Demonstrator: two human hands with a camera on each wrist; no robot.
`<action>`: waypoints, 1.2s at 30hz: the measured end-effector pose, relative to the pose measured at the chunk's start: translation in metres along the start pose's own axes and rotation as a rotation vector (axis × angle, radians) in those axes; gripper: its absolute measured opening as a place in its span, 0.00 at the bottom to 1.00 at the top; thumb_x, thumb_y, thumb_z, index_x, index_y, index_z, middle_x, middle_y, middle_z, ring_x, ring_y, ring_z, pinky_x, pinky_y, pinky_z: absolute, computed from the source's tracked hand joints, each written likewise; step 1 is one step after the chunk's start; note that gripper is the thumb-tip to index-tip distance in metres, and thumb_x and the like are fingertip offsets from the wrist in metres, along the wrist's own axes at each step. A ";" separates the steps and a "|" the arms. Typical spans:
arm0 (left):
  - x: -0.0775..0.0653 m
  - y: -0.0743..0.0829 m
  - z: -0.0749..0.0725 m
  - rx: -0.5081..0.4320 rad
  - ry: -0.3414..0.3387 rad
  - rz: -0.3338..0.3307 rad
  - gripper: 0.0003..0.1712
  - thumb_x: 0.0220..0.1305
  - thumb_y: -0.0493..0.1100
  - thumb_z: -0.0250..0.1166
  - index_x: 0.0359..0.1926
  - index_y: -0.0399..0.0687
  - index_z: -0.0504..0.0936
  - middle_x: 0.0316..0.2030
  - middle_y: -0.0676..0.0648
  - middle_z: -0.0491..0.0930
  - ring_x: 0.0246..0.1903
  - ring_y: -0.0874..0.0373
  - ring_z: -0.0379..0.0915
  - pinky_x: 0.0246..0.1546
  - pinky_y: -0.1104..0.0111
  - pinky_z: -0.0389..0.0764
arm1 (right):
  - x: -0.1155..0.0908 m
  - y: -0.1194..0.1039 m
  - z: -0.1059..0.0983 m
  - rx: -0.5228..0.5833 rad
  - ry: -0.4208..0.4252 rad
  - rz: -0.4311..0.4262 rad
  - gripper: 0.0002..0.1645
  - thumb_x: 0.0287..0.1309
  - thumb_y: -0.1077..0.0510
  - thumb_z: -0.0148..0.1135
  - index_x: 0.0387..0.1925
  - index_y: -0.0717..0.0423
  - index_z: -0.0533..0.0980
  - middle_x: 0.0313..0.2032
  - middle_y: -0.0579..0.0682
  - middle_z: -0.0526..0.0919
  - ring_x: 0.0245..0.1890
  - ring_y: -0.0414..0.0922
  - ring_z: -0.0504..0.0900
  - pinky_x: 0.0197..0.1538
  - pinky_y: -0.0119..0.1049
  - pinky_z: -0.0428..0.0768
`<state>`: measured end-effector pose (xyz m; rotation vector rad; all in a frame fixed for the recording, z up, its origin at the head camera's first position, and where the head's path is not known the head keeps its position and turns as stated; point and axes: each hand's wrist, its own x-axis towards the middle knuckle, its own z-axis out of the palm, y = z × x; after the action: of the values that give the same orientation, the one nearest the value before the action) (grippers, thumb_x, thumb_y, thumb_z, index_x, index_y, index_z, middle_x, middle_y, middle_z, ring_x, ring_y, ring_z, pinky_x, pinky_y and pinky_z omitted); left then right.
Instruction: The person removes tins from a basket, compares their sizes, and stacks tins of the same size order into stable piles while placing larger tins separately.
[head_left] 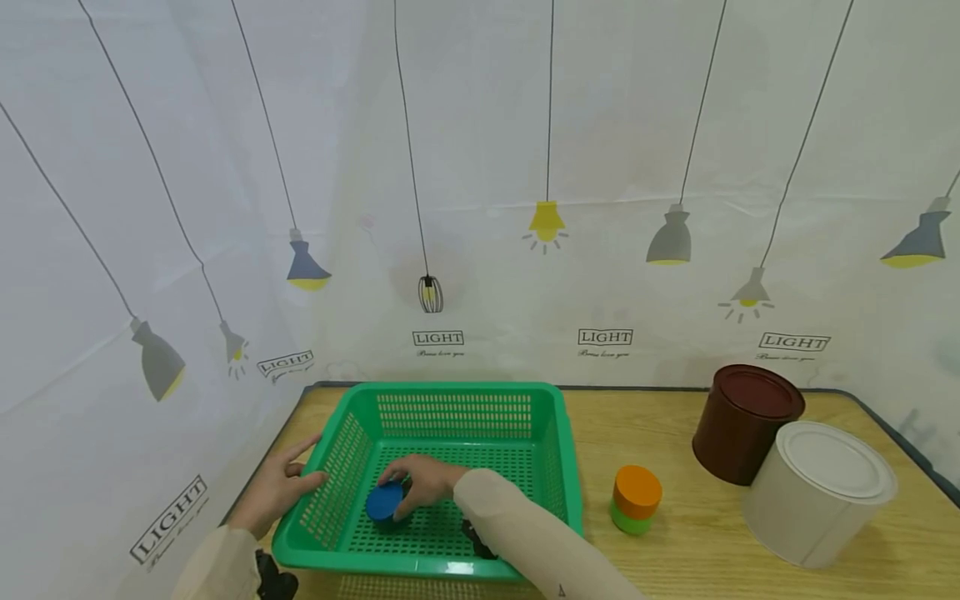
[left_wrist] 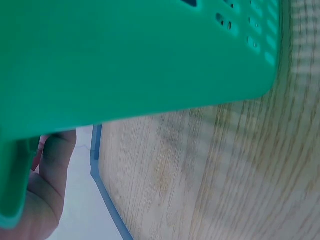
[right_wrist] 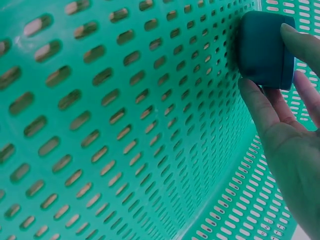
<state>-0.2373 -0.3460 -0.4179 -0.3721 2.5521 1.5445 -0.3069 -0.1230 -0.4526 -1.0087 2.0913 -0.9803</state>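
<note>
A green plastic basket [head_left: 450, 570] with slotted walls and floor rests on the wooden table. At its left rim, my left hand [head_left: 273, 490] grips the edge, thumb over the top; the left wrist view shows fingers [left_wrist: 56, 160] curled beneath the rim. Inside the basket, my right hand [head_left: 429, 482] holds a small round blue container [head_left: 386, 502] between thumb and fingers. From the right wrist the container [right_wrist: 262, 50] looks dark blue, with a seam near one end and its other end against the basket floor.
Right of the basket stands a small jar [head_left: 637, 493] with an orange top and green bottom. Farther right are a dark brown can [head_left: 738, 429] and a white can [head_left: 813, 500] side by side. A white sheet printed with lamps [head_left: 495, 183] hangs behind the table [head_left: 637, 417].
</note>
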 end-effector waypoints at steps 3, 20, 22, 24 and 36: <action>0.000 0.001 0.001 0.003 0.000 0.004 0.40 0.56 0.35 0.60 0.67 0.46 0.52 0.32 0.41 0.79 0.26 0.49 0.77 0.25 0.59 0.78 | -0.001 0.000 0.000 -0.013 -0.001 0.009 0.29 0.44 0.65 0.67 0.52 0.54 0.71 0.52 0.55 0.70 0.50 0.49 0.72 0.43 0.31 0.74; 0.001 -0.002 0.004 0.002 -0.013 0.020 0.41 0.55 0.36 0.61 0.67 0.45 0.52 0.33 0.41 0.79 0.26 0.49 0.77 0.26 0.59 0.78 | -0.002 0.005 0.002 -0.041 -0.017 0.029 0.31 0.45 0.63 0.66 0.55 0.55 0.69 0.52 0.57 0.70 0.49 0.49 0.72 0.43 0.31 0.73; 0.001 -0.001 0.004 0.010 -0.013 0.018 0.41 0.55 0.36 0.61 0.67 0.45 0.52 0.33 0.41 0.79 0.27 0.49 0.77 0.27 0.59 0.78 | -0.002 0.004 0.002 -0.041 -0.015 0.027 0.31 0.45 0.63 0.66 0.54 0.56 0.69 0.52 0.56 0.70 0.50 0.49 0.71 0.44 0.31 0.73; 0.000 0.000 0.004 0.017 -0.011 0.014 0.40 0.55 0.36 0.61 0.67 0.45 0.52 0.33 0.41 0.79 0.26 0.50 0.77 0.26 0.59 0.78 | -0.003 0.003 0.002 -0.058 -0.008 0.020 0.31 0.45 0.63 0.67 0.54 0.57 0.69 0.52 0.55 0.70 0.51 0.47 0.71 0.46 0.30 0.72; 0.005 -0.003 -0.001 0.016 0.012 -0.030 0.41 0.54 0.36 0.62 0.67 0.46 0.53 0.32 0.41 0.79 0.25 0.50 0.77 0.24 0.60 0.78 | -0.012 -0.017 -0.009 -0.114 0.088 -0.033 0.32 0.46 0.60 0.66 0.55 0.60 0.68 0.52 0.52 0.71 0.52 0.44 0.70 0.47 0.28 0.71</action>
<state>-0.2411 -0.3488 -0.4215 -0.4172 2.5541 1.5149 -0.3015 -0.1176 -0.4318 -1.0767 2.2313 -0.9466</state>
